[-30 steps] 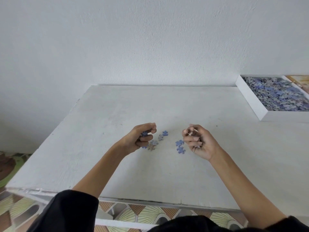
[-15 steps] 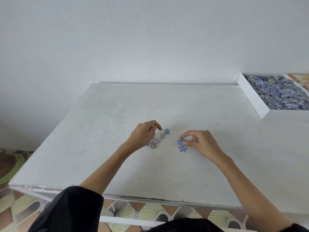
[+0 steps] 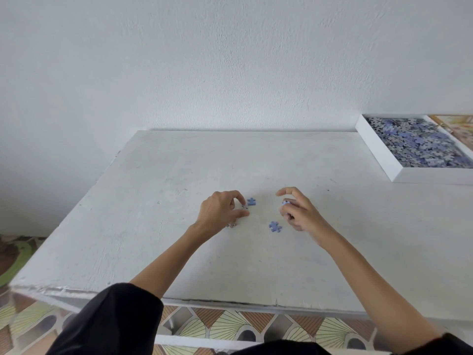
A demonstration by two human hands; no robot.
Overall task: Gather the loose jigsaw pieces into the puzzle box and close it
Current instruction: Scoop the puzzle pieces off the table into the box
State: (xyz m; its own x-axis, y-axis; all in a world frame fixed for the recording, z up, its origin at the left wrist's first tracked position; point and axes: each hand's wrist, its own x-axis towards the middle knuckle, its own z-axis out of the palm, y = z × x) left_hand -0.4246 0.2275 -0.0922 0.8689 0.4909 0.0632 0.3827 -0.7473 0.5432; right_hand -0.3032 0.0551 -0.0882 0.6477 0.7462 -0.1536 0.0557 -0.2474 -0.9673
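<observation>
My left hand (image 3: 221, 208) pinches a small grey jigsaw piece (image 3: 245, 207) between thumb and forefinger, low over the white table (image 3: 153, 226). A blue piece (image 3: 251, 201) lies just right of those fingertips. A pale piece (image 3: 232, 225) peeks out under the left wrist. My right hand (image 3: 298, 211) holds a blue piece (image 3: 285, 202) in its curled fingers, forefinger stretched out. Another blue piece (image 3: 275, 227) lies loose below and left of it. The open white puzzle box (image 3: 378, 152), heaped with pieces, stands at the far right.
The box lid or picture sheet (image 3: 458, 129) shows beyond the box at the right edge. A white wall backs the table. The table's front edge runs above a patterned tile floor (image 3: 217, 326).
My left hand has pinched a grey piece from the small cluster. My right hand has lifted one of the two blue pieces off the table; one stays behind.
</observation>
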